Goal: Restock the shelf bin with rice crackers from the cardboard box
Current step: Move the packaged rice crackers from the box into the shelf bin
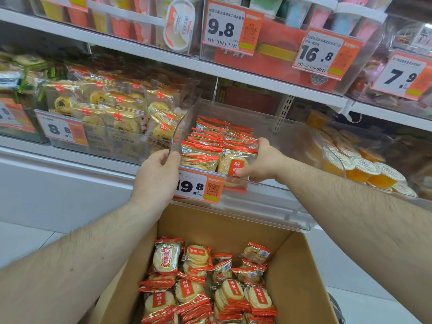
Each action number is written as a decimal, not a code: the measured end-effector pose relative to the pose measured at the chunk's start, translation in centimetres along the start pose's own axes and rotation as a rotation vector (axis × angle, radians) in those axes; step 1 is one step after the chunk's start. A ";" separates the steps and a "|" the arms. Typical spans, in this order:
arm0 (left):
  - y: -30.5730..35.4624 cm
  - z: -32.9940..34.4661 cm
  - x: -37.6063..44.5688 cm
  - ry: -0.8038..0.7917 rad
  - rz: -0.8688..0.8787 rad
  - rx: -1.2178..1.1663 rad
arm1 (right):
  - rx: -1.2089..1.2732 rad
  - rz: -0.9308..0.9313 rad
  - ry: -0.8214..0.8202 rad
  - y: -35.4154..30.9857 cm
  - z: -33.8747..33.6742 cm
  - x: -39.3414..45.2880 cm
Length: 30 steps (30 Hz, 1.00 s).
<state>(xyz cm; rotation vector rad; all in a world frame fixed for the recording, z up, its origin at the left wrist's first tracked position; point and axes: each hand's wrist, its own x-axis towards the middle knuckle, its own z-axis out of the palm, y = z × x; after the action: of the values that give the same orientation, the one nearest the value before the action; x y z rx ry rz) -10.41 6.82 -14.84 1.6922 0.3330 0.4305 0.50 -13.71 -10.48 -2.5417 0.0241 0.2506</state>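
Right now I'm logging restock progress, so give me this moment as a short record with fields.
bin: clear shelf bin, partly filled with rice cracker packs
left hand: left hand grips the bin's front left corner
right hand: right hand holds cracker packs at the bin's front
supply: cardboard box below, many packs left
price tag: price tag on the bin front, reads 19.8
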 end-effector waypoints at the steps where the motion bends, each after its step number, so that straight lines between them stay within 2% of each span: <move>1: 0.1 -0.1 -0.2 0.029 0.047 0.026 | 0.014 0.011 -0.008 -0.1 -0.3 -0.3; 4: 0.4 -0.5 -0.7 0.194 0.403 0.227 | -0.033 0.018 0.044 -0.1 -1.2 -2.0; 6: 0.7 -0.4 -1.7 0.155 0.647 0.273 | -0.097 -0.032 0.202 0.2 -1.5 -3.6; 8: 0.5 0.0 -2.9 -0.017 0.768 0.269 | -0.117 -0.212 0.443 0.9 -1.0 -5.6; 9: 0.5 0.3 -3.6 -0.132 0.776 0.275 | -0.097 -0.344 0.566 1.2 -0.4 -6.8; 11: 0.1 1.1 -5.0 -0.393 0.709 0.372 | -0.009 -0.594 0.736 2.3 1.4 -9.3; 12: -0.4 1.6 -5.4 -0.521 0.657 0.478 | 0.030 -0.665 0.762 3.1 2.7 -10.2; 13: -1.1 2.0 -5.7 -0.638 0.602 0.602 | 0.065 -0.684 0.740 3.9 4.1 -11.0; 15: -2.9 2.9 -6.0 -0.826 0.512 0.824 | 0.093 -0.608 0.607 6.0 6.9 -11.3; 19: -6.1 3.8 -6.2 -1.078 0.356 1.058 | -0.033 -0.264 0.261 11.0 12.1 -9.6; 25: -8.0 4.7 -5.7 -1.154 0.274 1.159 | -0.244 0.165 -0.253 18.0 20.2 -7.0; 27: -8.5 4.9 -5.3 -1.168 0.249 1.168 | -0.283 0.270 -0.349 19.9 22.8 -6.7; 30: -9.2 4.8 -4.9 -1.187 0.201 1.166 | -0.316 0.366 -0.379 21.8 25.7 -6.7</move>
<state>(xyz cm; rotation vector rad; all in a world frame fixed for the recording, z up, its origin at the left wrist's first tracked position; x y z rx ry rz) -12.33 1.87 -24.97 2.7572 -0.6005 -0.8344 -12.11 -17.87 -42.19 -2.7402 0.3272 0.9414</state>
